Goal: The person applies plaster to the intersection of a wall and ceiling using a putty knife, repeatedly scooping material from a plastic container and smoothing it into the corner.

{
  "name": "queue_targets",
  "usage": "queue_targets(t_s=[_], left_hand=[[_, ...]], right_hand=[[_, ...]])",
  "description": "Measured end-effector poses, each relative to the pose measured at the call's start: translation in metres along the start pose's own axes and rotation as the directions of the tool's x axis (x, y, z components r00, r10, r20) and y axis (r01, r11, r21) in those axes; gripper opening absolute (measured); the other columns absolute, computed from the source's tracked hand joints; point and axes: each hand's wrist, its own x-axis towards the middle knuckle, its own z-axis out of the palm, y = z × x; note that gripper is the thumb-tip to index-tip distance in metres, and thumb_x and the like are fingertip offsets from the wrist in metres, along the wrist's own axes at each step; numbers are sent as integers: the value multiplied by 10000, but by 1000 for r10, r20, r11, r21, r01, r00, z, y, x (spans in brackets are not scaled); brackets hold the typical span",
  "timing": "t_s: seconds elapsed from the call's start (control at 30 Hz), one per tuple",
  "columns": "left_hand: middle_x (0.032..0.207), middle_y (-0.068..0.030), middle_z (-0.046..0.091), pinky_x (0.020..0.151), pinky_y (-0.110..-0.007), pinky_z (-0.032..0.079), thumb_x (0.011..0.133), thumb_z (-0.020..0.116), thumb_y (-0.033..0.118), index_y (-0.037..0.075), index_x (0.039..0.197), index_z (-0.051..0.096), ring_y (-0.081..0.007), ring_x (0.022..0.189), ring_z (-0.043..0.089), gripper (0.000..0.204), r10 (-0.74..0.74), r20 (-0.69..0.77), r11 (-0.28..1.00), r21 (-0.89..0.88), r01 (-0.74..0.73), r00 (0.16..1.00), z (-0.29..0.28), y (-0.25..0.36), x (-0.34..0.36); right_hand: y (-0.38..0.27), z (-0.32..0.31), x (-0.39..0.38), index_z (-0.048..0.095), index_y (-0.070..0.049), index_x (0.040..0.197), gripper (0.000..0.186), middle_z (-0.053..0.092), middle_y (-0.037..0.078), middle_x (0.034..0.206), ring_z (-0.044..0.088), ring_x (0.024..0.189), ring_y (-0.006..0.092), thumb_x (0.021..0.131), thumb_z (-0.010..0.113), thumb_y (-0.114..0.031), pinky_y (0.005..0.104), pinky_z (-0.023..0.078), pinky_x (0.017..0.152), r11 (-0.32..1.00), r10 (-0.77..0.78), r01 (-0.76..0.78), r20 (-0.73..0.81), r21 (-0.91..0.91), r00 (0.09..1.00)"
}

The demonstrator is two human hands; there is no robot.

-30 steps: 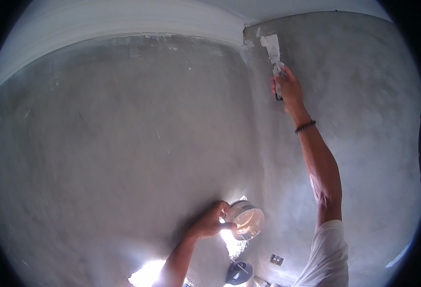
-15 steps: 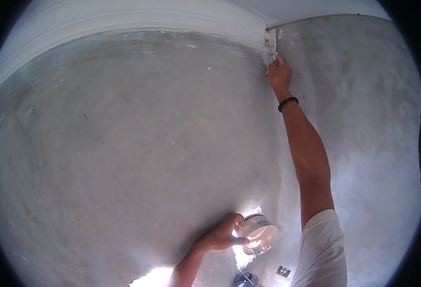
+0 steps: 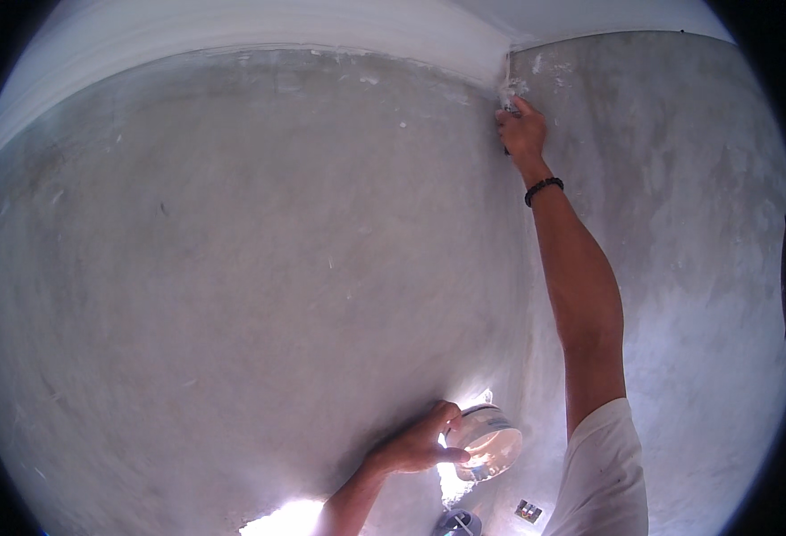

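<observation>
Grey plastered walls (image 3: pixel 232 268) fill pretty much the whole view, two of them meeting in a corner seam that runs up toward 1 o'clock, with a white ceiling (image 3: pixel 277 36) curving across the top. The plaster looks rough and patchy, with little white flecks scattered near the ceiling line.

Closest to me, down at about 6 o'clock, my left hand (image 3: pixel 415 442) is curled around a small round tub (image 3: pixel 487 439), fingers wrapped over the near rim and thumb underneath, so it's a firm grip and not open at all. The tub is tipped so its mouth faces me, and the inside is blown out by glare, so I can't tell what's in it. A bright sunlit patch (image 3: pixel 290 518) sits right below the wrist at the bottom edge. Just past the tub, lower down around 5 o'clock, there's a dark round object (image 3: pixel 457 523) and a small wall socket (image 3: pixel 528 511), both tiny and blurry.

My white sleeve (image 3: pixel 603 473) comes in at 5 o'clock and the arm stretches straight up along the corner. There's a dark bead bracelet (image 3: pixel 543 188) on the wrist. Farthest out, up at 1 o'clock, my right hand (image 3: pixel 522 132) is closed around a small filling knife (image 3: pixel 506 89), its blade pressed into the corner right where the walls touch the ceiling. White filler is smeared around that spot. The handle is mostly hidden inside my fist.
</observation>
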Motion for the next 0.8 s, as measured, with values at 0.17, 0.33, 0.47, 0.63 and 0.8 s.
queue_targets(t_s=[0.17, 0.33, 0.47, 0.63, 0.8], left_hand=[[1124, -94, 443, 838, -356, 518, 739, 821, 267, 28, 1200, 468, -203, 1084, 477, 627, -35, 2, 999, -14, 35, 999, -3, 3, -2], [1134, -94, 433, 868, -378, 511, 743, 819, 280, 30, 1221, 458, -202, 1107, 460, 649, -80, -5, 995, -64, 80, 997, -3, 11, -3], [1136, -95, 428, 873, -374, 513, 747, 819, 276, 26, 1228, 449, -201, 1110, 459, 656, -73, 7, 996, -48, 73, 997, -3, 10, -2], [1125, -95, 434, 858, -363, 531, 752, 817, 252, 21, 1222, 449, -201, 1091, 470, 640, -67, 5, 997, -25, 68, 998, -2, 9, -1], [994, -77, 454, 836, -316, 397, 738, 778, 259, 49, 939, 473, -198, 931, 447, 421, -6, -70, 996, -87, -1, 998, 1, 14, -1]], right_hand=[[-15, -2, -11, 596, -34, 1272, 448, 653, 57, 831, 581, 623, 103, 834, 681, -65, 255, 492, 563, 888, 226, -264, 141, 378, 964], [-16, -21, -17, 583, -42, 1288, 444, 631, 39, 817, 558, 585, 91, 850, 662, -38, 250, 481, 523, 840, 164, -201, 116, 504, 980], [-6, -29, -5, 616, -45, 1251, 419, 635, 41, 830, 570, 585, 103, 835, 666, -33, 263, 492, 520, 898, 212, -225, 75, 378, 974], [6, -22, 9, 638, -51, 1229, 435, 658, 70, 786, 613, 587, 129, 798, 696, -47, 271, 501, 531, 958, 178, -192, 83, 214, 980], [6, -10, 15, 632, -54, 1237, 446, 663, 81, 751, 628, 592, 130, 796, 704, -61, 272, 511, 544, 962, 188, -203, 97, 185, 977]])
